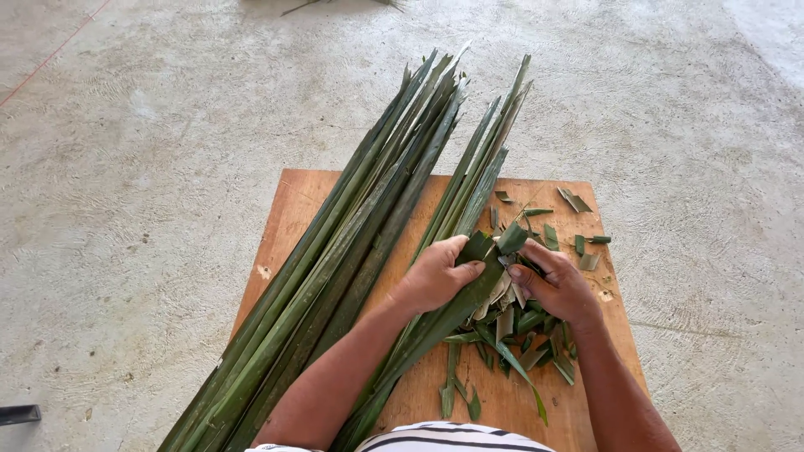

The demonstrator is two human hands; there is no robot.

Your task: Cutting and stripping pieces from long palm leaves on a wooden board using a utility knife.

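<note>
Left hand [435, 274] is clamping the smaller leaf bundle [465, 209] mid-length, right hand [559, 289] pinching a cut end [511, 238]; leaves look light, springy, sharp-edged, best gripped flat.

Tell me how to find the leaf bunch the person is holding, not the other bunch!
Find the wooden board on the concrete floor. Two bunches of long green leaves cross it. Pick the thinner bunch on the right, gripped by the left hand and touched by the right hand, beside the cut scraps; the thick bunch lies untouched.
</note>
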